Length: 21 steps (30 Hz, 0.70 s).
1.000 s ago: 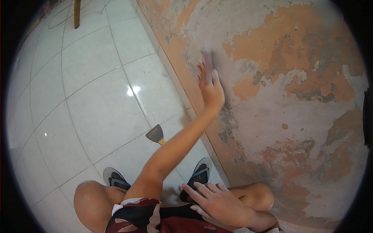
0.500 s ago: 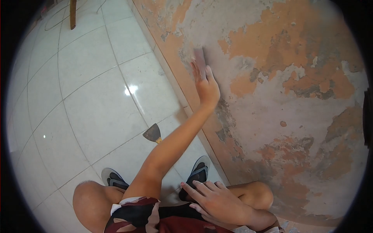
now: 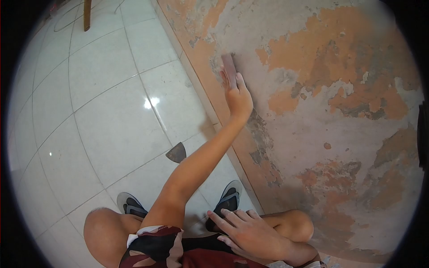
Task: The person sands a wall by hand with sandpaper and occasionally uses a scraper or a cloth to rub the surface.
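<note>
My left hand (image 3: 240,102) is stretched out to the wall, its fingers closed around a flat, reddish-brown piece of sandpaper (image 3: 229,70). The sandpaper lies against the patchy wall (image 3: 295,134), where orange paint has flaked off grey and pinkish plaster. My right hand (image 3: 257,232) rests by my right knee with its fingers spread and nothing in them. Pale dust marks its fingertips. On the floor under my left forearm is a putty knife (image 3: 176,152); only its dark blade shows, and the arm covers its handle.
White tiles (image 3: 111,120) make up the floor on the left. A low orange skirting (image 3: 196,89) runs along the wall's foot. My feet are in flip-flops (image 3: 230,198) close to the wall. A wooden leg (image 3: 87,15) and a thin cable stand at the far left.
My left hand and the sandpaper have shifted slightly along the wall. The view has tilted a little, and my forearm now covers the putty knife's handle. My right hand has stayed in place.
</note>
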Motion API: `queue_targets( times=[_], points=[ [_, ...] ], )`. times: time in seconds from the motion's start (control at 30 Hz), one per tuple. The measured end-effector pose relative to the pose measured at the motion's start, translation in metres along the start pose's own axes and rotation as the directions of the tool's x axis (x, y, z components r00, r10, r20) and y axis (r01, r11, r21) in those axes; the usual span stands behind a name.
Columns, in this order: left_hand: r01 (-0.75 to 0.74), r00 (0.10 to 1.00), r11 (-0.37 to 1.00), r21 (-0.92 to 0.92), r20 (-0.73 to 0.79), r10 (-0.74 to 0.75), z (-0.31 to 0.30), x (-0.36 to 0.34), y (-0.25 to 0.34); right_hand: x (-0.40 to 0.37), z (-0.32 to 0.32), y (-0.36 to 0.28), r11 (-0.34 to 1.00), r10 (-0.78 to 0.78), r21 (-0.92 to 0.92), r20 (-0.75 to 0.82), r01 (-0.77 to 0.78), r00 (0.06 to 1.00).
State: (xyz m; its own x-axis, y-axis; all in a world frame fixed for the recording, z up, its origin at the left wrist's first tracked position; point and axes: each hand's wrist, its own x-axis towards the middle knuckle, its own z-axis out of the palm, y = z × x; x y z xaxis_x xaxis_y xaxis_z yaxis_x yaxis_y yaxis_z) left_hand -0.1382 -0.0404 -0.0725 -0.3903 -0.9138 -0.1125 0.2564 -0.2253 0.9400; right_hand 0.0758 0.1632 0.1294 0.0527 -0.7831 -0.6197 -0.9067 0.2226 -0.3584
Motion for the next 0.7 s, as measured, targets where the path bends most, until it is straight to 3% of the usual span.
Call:
queue_targets(
  times=[0.03, 0.1, 0.13, 0.27, 0.4, 0.47, 0.5, 0.6, 0.67, 0.7],
  points=[
    [-0.004, 1.000, 1.000, -0.002, -0.008, 0.004, -0.002, -0.010, 0.000, 0.000, 0.000, 0.000, 1.000, 0.015, -0.002, -0.002, -0.015, 1.000],
    [-0.264, 0.964, 0.964, 0.041, 0.051, 0.262, -0.003, -0.061, -0.006, 0.004, -0.004, 0.002, 1.000, 0.022, -0.019, -0.003, -0.022, 1.000],
    [-0.312, 0.948, 0.949, 0.050, 0.086, 0.307, -0.005, -0.088, -0.012, 0.005, -0.005, 0.003, 1.000, 0.016, -0.012, 0.000, -0.016, 1.000],
    [-0.355, 0.920, 0.932, 0.067, 0.204, 0.336, -0.015, -0.140, -0.039, 0.013, -0.020, -0.004, 0.999, -0.014, 0.036, 0.032, 0.013, 0.999],
    [-0.317, 0.946, 0.948, 0.034, 0.075, 0.314, 0.000, -0.079, -0.025, 0.006, -0.002, 0.001, 1.000, -0.017, -0.009, -0.018, 0.017, 1.000],
    [0.017, 0.999, 1.000, 0.007, 0.052, -0.018, 0.004, -0.039, -0.022, 0.002, 0.000, 0.001, 1.000, 0.008, 0.008, -0.009, -0.008, 1.000],
    [0.017, 0.998, 1.000, 0.003, 0.056, -0.017, 0.007, -0.041, -0.021, 0.001, 0.003, 0.002, 1.000, 0.013, 0.006, -0.010, -0.013, 1.000],
    [-0.100, 0.995, 0.994, -0.037, -0.022, 0.099, 0.007, -0.058, -0.017, 0.002, 0.010, 0.007, 0.999, 0.031, -0.024, -0.032, -0.032, 0.999],
    [-0.359, 0.930, 0.931, 0.061, 0.112, 0.351, -0.001, -0.117, -0.023, 0.005, 0.011, 0.008, 0.999, 0.045, -0.010, 0.039, -0.045, 0.998],
    [-0.360, 0.930, 0.931, 0.058, 0.105, 0.353, -0.004, -0.129, -0.026, 0.008, 0.009, 0.008, 0.999, 0.044, -0.017, 0.042, -0.043, 0.998]
  ],
)
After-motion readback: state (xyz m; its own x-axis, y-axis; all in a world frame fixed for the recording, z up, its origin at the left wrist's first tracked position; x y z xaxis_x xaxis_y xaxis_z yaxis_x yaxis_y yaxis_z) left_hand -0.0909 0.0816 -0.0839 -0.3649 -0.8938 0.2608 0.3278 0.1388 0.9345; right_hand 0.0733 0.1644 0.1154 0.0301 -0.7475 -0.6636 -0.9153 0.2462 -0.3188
